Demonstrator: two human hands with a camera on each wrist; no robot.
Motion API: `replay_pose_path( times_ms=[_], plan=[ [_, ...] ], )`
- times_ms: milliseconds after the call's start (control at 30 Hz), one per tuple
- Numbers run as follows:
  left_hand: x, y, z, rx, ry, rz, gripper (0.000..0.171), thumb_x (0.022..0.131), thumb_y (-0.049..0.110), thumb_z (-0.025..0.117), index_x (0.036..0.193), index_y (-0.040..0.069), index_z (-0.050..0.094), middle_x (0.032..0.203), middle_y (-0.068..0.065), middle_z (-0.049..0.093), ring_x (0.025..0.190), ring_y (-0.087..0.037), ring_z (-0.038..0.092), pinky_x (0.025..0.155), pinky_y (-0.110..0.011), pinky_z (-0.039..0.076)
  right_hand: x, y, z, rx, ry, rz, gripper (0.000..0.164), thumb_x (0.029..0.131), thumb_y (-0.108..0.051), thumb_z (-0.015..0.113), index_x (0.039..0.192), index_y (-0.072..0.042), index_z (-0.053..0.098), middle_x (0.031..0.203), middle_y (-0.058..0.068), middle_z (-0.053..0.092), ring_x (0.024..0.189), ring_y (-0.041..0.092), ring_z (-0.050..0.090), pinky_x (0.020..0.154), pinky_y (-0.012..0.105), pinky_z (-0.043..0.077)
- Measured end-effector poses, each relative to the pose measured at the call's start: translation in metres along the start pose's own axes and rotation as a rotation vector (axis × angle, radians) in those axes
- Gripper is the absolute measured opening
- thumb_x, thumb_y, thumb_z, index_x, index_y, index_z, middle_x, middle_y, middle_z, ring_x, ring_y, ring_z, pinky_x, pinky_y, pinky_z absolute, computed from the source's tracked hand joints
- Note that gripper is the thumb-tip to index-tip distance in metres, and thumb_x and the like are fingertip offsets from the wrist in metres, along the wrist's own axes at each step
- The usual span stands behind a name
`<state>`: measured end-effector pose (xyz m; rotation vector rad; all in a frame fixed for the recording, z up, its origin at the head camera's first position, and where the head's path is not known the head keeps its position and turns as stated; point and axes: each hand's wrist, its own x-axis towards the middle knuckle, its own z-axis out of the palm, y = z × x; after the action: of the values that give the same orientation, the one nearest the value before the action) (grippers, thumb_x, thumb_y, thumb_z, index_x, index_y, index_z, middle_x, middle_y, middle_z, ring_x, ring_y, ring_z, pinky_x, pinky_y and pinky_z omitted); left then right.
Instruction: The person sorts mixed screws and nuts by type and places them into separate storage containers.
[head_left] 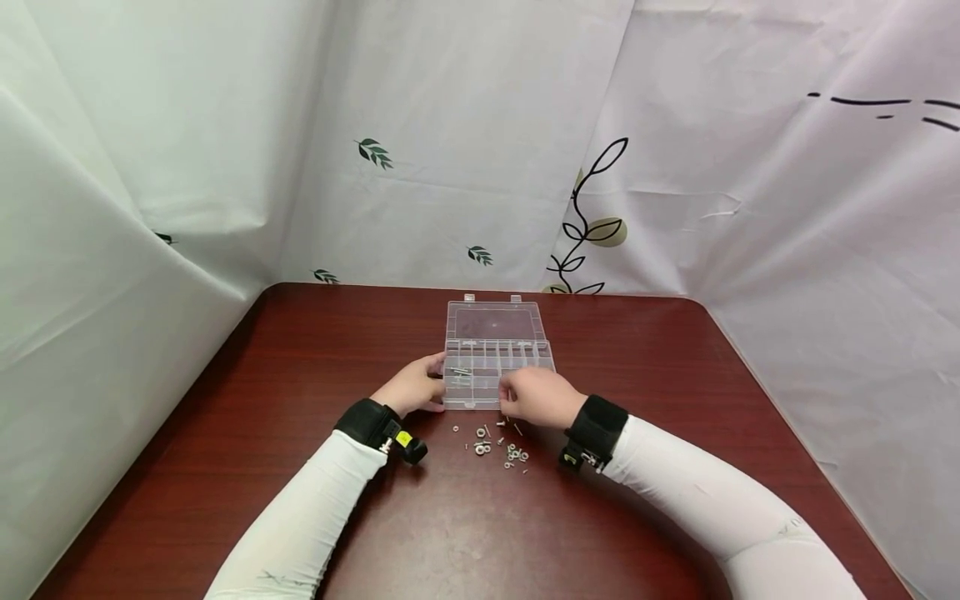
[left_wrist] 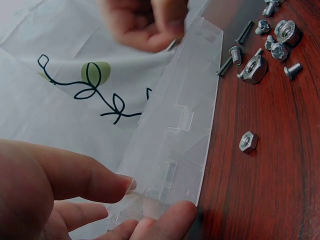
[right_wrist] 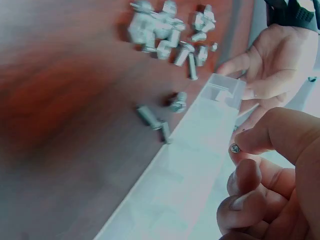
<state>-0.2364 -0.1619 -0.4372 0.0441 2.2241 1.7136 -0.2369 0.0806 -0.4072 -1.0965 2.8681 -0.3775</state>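
A clear plastic compartment box (head_left: 459,406) lies on the table with its lid (head_left: 495,321) folded open toward the back. My left hand (head_left: 412,386) grips the box's left end, thumb and fingers about its corner in the left wrist view. Over the front right of the box is my right hand (head_left: 542,396), fingers curled. Between its thumb and index finger it pinches a small screw (right_wrist: 235,148), whose head shows in the right wrist view. A few long screws (head_left: 461,372) lie in a left compartment. The right hand covers part of the box's right side.
Loose nuts and screws (head_left: 481,449) are scattered on the brown table (head_left: 337,325) in front of the box. One hex nut (left_wrist: 247,142) lies apart from the others. A white patterned curtain (head_left: 450,167) hangs behind the table and along both sides.
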Motion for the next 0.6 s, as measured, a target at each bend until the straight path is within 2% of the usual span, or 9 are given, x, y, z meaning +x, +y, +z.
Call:
replay_pose_path(
  times_ms=[333,600],
  plan=[
    [0.001,-0.001,0.0,-0.002,-0.001,-0.011,0.078,0.086,-0.009,0.051,0.157,0.006,0.025,0.144,-0.023,0.043,0.084,-0.024,0.062,0.072,-0.04,0.059,0.038,-0.02,0.0,0.022,-0.001,-0.016,0.014,0.089,-0.017,0.063,0.075,-0.02,0.063,0.06,-0.009,0.051,0.054,0.008,0.044,0.052,0.025,0.037],
    [0.003,-0.005,-0.002,0.016,0.012,-0.001,0.076,0.086,-0.007,0.052,0.157,0.006,0.026,0.145,-0.025,0.043,0.078,-0.023,0.062,0.071,-0.04,0.059,0.058,-0.03,0.007,0.005,-0.035,-0.022,0.015,0.089,-0.015,0.063,0.075,-0.019,0.062,0.063,-0.008,0.052,0.055,0.008,0.043,0.054,0.024,0.036]
  ],
)
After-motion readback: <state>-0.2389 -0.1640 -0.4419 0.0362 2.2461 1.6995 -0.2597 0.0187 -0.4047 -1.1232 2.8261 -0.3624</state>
